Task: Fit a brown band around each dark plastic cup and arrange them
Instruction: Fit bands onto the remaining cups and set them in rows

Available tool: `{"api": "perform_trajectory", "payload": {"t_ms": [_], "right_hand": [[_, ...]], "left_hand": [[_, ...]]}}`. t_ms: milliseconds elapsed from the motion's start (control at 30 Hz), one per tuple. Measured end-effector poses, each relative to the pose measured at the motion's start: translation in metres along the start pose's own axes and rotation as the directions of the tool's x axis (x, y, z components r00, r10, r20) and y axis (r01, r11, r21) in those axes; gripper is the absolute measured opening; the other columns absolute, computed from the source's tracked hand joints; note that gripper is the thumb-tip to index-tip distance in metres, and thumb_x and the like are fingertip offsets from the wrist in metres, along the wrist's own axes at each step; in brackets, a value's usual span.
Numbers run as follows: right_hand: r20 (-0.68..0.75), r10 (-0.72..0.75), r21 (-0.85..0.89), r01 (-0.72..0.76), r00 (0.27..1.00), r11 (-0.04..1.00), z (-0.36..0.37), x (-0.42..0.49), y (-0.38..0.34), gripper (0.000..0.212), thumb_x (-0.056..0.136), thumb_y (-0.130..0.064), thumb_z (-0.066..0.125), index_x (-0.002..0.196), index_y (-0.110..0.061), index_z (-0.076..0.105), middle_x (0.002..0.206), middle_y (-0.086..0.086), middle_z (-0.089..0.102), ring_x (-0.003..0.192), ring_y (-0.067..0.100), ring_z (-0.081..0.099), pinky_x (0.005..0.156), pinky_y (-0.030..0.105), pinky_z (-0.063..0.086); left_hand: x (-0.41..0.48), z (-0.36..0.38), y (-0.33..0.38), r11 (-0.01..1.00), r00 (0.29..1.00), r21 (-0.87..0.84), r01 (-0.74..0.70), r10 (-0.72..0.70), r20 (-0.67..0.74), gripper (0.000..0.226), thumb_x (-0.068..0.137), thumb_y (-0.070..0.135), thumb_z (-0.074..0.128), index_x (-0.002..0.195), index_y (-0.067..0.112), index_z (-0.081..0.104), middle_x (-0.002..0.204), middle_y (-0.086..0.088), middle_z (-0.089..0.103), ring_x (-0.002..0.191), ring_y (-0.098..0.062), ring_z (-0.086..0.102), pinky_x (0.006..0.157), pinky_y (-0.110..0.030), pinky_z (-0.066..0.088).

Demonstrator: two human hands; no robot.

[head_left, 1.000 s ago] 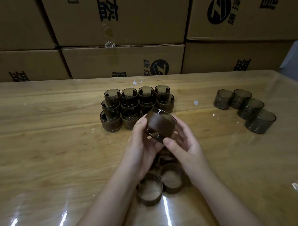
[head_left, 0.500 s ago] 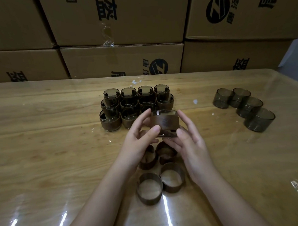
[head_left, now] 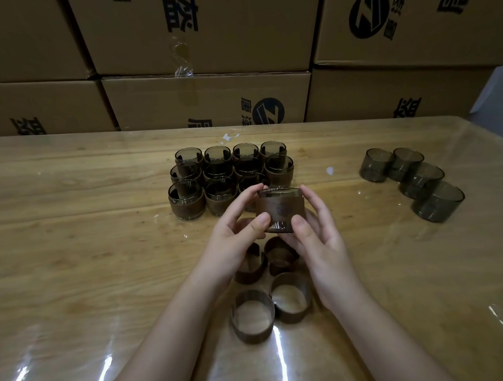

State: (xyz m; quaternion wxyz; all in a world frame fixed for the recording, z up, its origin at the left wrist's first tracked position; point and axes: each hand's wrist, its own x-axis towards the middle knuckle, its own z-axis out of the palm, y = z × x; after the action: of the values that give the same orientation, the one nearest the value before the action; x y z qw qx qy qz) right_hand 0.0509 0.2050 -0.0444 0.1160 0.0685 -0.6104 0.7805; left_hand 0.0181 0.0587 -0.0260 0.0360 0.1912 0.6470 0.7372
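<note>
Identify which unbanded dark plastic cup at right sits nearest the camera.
The end unbanded dark plastic cup, lowest and rightmost; the other three line up behind it.

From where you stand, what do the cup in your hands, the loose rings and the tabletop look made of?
Held cup: smoky, see-through glossy plastic; its bare base and rim glint. Loose rings: thin matte brown strip, perhaps faux leather or veneer; cannot tell which. Tabletop: grained wood under a clear shiny film, judging by glare streaks and wrinkles.
</note>
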Motion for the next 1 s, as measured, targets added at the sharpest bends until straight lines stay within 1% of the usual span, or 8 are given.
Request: {"api": "perform_trajectory", "payload": {"t_ms": [167, 333, 500, 633, 733, 833, 900, 1000], "right_hand": [[-0.01, 0.001, -0.001, -0.001, 1.0, 1.0, 0.0, 0.0, 0.002, 0.042, 0.086, -0.032, 0.062, 0.122, -0.051, 0.055, 0.128, -0.004, 0.064, 0.12, 0.014, 0.059, 0.09, 0.025, 0.052], [-0.006, 0.003, -0.007, -0.003, 1.0, 1.0, -0.001, 0.0, 0.003, 0.048, 0.079, -0.043, 0.067, 0.125, -0.051, 0.054, 0.129, -0.003, 0.063, 0.12, 0.014, 0.059, 0.092, 0.025, 0.051], [-0.019, -0.017, -0.035, 0.016, 1.0, 0.999, -0.002, 0.001, 0.003, 0.046, 0.084, -0.036, 0.065, 0.127, -0.045, 0.051, 0.127, -0.003, 0.064, 0.117, 0.013, 0.061, 0.09, 0.025, 0.052], [0.013, 0.008, -0.107, -0.006, 1.0, 0.994, -0.006, 0.002, 0.0, 0.06, 0.076, -0.042, 0.075, 0.128, -0.049, 0.045, 0.123, -0.005, 0.066, 0.111, 0.01, 0.064, 0.089, 0.024, 0.053], [0.004, 0.025, -0.122, -0.024, 1.0, 0.992, -0.012, 0.004, -0.002, 0.061, 0.073, -0.039, 0.076, 0.126, -0.045, 0.047, 0.118, -0.009, 0.068, 0.109, 0.005, 0.064, 0.086, 0.02, 0.053], [-0.084, 0.037, -0.129, -0.048, 0.996, 0.99, -0.022, 0.009, -0.002, 0.056, 0.069, -0.034, 0.074, 0.119, -0.043, 0.05, 0.114, -0.015, 0.065, 0.103, -0.007, 0.063, 0.075, 0.009, 0.049], [-0.152, 0.042, -0.135, -0.063, 0.987, 0.989, -0.032, 0.014, 0.0, 0.054, 0.071, -0.025, 0.075, 0.116, -0.042, 0.05, 0.11, -0.02, 0.063, 0.099, -0.011, 0.062, 0.073, 0.007, 0.049], [-0.228, 0.054, -0.17, -0.094, 0.972, 0.981, -0.048, 0.02, 0.009, 0.056, 0.078, -0.009, 0.075, 0.116, -0.042, 0.049, 0.099, -0.026, 0.065, 0.093, -0.016, 0.061, 0.069, 0.005, 0.048]], "left_hand": [[0.0, -0.001, -0.003, 1.0, 1.0, -0.009, -0.004, 0.004, -0.013, 0.047, 0.078, 0.024, 0.062, 0.124, 0.033, 0.055, 0.127, 0.01, 0.056, 0.091, -0.009, 0.06, 0.076, -0.023, 0.051], [0.0, -0.001, -0.004, 1.0, 1.0, 0.002, -0.006, 0.006, -0.019, 0.046, 0.078, 0.025, 0.062, 0.123, 0.035, 0.056, 0.122, 0.017, 0.059, 0.09, -0.005, 0.062, 0.076, -0.022, 0.051], [0.001, 0.0, -0.002, 0.998, 0.999, 0.045, -0.037, 0.038, -0.016, 0.047, 0.079, 0.026, 0.062, 0.124, 0.037, 0.053, 0.127, 0.015, 0.058, 0.095, -0.003, 0.061, 0.077, -0.017, 0.05], [0.001, 0.0, -0.004, 0.984, 0.995, 0.15, -0.097, 0.099, -0.004, 0.054, 0.08, 0.027, 0.072, 0.127, 0.041, 0.05, 0.139, 0.012, 0.051, 0.11, -0.017, 0.062, 0.091, -0.028, 0.053], [0.001, 0.0, -0.006, 0.975, 0.992, 0.189, -0.118, 0.123, -0.015, 0.057, 0.079, 0.027, 0.073, 0.129, 0.04, 0.048, 0.137, 0.013, 0.051, 0.109, -0.003, 0.062, 0.09, -0.024, 0.052], [0.0, -0.009, -0.011, 0.938, 0.99, 0.335, -0.091, 0.122, -0.073, 0.039, 0.084, 0.029, 0.063, 0.122, 0.036, 0.056, 0.13, 0.006, 0.056, 0.106, 0.002, 0.06, 0.09, -0.018, 0.047], [0.001, -0.02, -0.017, 0.897, 0.993, 0.442, -0.022, 0.073, -0.097, 0.024, 0.092, 0.027, 0.059, 0.114, 0.036, 0.062, 0.123, 0.01, 0.059, 0.105, 0.004, 0.057, 0.088, -0.014, 0.044], [0.0, -0.025, -0.026, 0.864, 0.993, 0.492, 0.105, -0.116, -0.007, 0.023, 0.094, 0.033, 0.057, 0.115, 0.038, 0.064, 0.12, 0.018, 0.06, 0.107, 0.009, 0.055, 0.09, -0.011, 0.043]]}}
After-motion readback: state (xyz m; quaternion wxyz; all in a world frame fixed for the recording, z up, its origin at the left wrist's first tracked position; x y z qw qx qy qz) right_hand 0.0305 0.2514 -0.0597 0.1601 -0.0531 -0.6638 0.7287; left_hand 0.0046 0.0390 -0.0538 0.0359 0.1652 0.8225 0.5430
